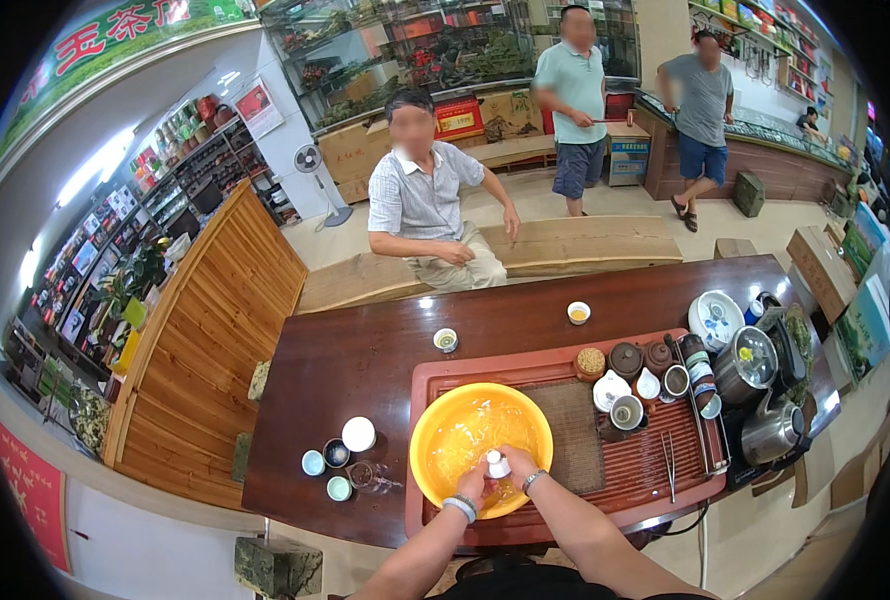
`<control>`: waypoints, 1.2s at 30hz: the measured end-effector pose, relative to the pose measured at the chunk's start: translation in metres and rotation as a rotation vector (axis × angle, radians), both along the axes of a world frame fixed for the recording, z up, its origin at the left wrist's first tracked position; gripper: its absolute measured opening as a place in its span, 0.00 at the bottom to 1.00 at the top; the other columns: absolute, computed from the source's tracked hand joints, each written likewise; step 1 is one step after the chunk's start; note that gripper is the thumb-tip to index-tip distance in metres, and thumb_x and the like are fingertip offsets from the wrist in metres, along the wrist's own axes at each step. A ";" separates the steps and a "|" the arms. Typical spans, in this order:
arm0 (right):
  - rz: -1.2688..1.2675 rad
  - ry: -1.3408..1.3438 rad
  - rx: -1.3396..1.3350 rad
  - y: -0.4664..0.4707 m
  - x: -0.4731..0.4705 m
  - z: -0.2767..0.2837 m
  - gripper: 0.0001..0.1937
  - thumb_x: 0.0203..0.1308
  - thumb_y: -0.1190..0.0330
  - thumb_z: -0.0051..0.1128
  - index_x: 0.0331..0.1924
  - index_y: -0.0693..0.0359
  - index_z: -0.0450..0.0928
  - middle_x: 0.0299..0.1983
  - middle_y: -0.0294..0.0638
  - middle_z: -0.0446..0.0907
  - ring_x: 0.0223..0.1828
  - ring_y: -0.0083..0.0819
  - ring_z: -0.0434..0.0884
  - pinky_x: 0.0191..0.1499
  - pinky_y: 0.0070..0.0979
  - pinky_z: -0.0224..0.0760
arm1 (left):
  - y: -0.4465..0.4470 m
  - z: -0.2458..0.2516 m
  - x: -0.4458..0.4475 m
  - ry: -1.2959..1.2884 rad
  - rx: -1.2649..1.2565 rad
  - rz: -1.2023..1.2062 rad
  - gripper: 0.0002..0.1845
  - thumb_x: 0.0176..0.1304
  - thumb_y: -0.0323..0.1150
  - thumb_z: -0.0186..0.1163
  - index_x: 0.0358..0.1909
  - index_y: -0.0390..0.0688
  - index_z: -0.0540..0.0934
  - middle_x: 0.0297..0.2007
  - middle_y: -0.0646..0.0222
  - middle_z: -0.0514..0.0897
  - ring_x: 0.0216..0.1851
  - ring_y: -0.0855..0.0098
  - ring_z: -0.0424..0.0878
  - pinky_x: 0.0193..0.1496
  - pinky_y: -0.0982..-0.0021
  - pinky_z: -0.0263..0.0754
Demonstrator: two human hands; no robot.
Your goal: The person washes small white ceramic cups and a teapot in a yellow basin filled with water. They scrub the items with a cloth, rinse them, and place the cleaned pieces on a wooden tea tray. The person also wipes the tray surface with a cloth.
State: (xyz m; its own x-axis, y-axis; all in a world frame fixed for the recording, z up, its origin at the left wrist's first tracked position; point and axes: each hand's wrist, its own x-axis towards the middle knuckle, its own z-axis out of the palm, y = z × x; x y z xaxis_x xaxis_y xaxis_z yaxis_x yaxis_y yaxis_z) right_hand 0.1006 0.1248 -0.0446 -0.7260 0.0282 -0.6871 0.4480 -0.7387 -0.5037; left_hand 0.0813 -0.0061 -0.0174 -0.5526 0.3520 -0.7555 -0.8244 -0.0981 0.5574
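Note:
A yellow plastic basin [445, 420] with water in it stands on a red-brown slatted tea tray [565, 517]. Over the basin's near part, my left hand [475, 482] and my right hand [518, 463] hold a small white ceramic piece [497, 463] between them; its exact kind cannot be told. To the left of the tray are a white cup [358, 433], a dark cup [337, 453], pale green cups [339, 488] and a clear glass pitcher [364, 474]. Metal tongs [669, 466] lie on the tray's right part.
Clay teapots [625, 360], a white gaiwan [611, 391] and steel kettles [769, 431] crowd the right side. Two small cups [445, 340] of tea stand along the far side. A person [430, 202] sits on a wooden bench [595, 240] across the table; two others stand behind.

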 end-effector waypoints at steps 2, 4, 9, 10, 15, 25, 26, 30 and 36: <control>-0.127 0.031 0.049 0.008 -0.010 -0.016 0.12 0.59 0.64 0.50 0.37 0.65 0.77 0.35 0.42 0.81 0.34 0.34 0.82 0.35 0.33 0.76 | 0.007 0.005 -0.006 0.061 0.046 -0.053 0.10 0.67 0.38 0.52 0.39 0.42 0.77 0.28 0.71 0.80 0.24 0.77 0.74 0.27 0.75 0.70; -0.138 0.025 0.032 0.000 -0.011 0.014 0.12 0.60 0.65 0.50 0.39 0.66 0.77 0.35 0.42 0.81 0.34 0.34 0.81 0.34 0.31 0.75 | -0.003 0.001 -0.005 0.091 0.072 -0.038 0.09 0.67 0.35 0.52 0.41 0.41 0.76 0.29 0.71 0.80 0.25 0.76 0.75 0.30 0.76 0.71; 0.003 0.258 -0.033 0.010 -0.019 -0.027 0.12 0.64 0.67 0.45 0.44 0.64 0.76 0.40 0.42 0.80 0.39 0.32 0.81 0.41 0.30 0.75 | 0.000 0.008 -0.012 0.088 0.076 -0.018 0.10 0.67 0.35 0.51 0.45 0.42 0.74 0.33 0.68 0.80 0.29 0.74 0.76 0.30 0.73 0.73; 0.002 0.248 -0.030 0.011 -0.019 -0.027 0.12 0.64 0.67 0.45 0.44 0.64 0.76 0.40 0.42 0.80 0.39 0.32 0.81 0.41 0.30 0.75 | 0.000 0.008 -0.011 0.106 0.056 -0.020 0.10 0.67 0.35 0.51 0.46 0.42 0.74 0.32 0.68 0.80 0.29 0.74 0.76 0.30 0.72 0.73; -0.013 0.128 0.050 0.007 -0.018 0.005 0.12 0.63 0.67 0.48 0.44 0.65 0.77 0.40 0.42 0.81 0.39 0.31 0.81 0.41 0.29 0.75 | -0.005 0.003 -0.012 0.190 0.001 -0.049 0.11 0.68 0.34 0.49 0.48 0.44 0.73 0.33 0.70 0.80 0.28 0.74 0.76 0.31 0.72 0.72; 0.027 0.035 0.360 -0.001 -0.010 0.014 0.21 0.55 0.52 0.61 0.31 0.67 0.81 0.28 0.40 0.82 0.26 0.28 0.80 0.29 0.27 0.72 | 0.006 0.022 -0.004 0.237 -0.043 -0.139 0.16 0.71 0.36 0.42 0.55 0.46 0.72 0.42 0.70 0.80 0.39 0.71 0.78 0.41 0.65 0.75; 0.015 0.026 0.410 -0.002 -0.012 0.003 0.22 0.56 0.52 0.59 0.31 0.68 0.81 0.28 0.43 0.82 0.26 0.30 0.80 0.29 0.29 0.72 | 0.006 0.021 -0.002 0.246 -0.049 -0.162 0.16 0.71 0.37 0.42 0.55 0.46 0.72 0.42 0.70 0.80 0.40 0.71 0.78 0.42 0.65 0.75; 0.107 0.072 0.800 -0.007 -0.007 0.013 0.25 0.59 0.50 0.50 0.32 0.70 0.80 0.29 0.52 0.82 0.29 0.40 0.81 0.33 0.34 0.72 | -0.002 0.004 -0.006 0.231 -0.051 -0.133 0.16 0.71 0.37 0.42 0.54 0.47 0.72 0.44 0.71 0.81 0.41 0.71 0.79 0.42 0.65 0.76; 0.238 0.051 1.100 0.000 -0.017 -0.002 0.26 0.65 0.50 0.38 0.40 0.68 0.79 0.39 0.58 0.80 0.42 0.50 0.79 0.45 0.39 0.70 | 0.006 0.006 -0.016 0.174 -0.127 -0.162 0.12 0.69 0.41 0.46 0.46 0.49 0.74 0.34 0.71 0.81 0.29 0.73 0.78 0.28 0.71 0.72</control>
State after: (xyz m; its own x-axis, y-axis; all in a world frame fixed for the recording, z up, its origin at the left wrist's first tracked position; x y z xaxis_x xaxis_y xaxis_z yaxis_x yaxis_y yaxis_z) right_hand 0.0840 0.1250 -0.0471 -0.8203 0.4574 -0.3433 0.4786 0.2203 -0.8500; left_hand 0.0652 -0.0001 -0.0113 -0.6222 0.3546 -0.6979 -0.7145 0.1071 0.6914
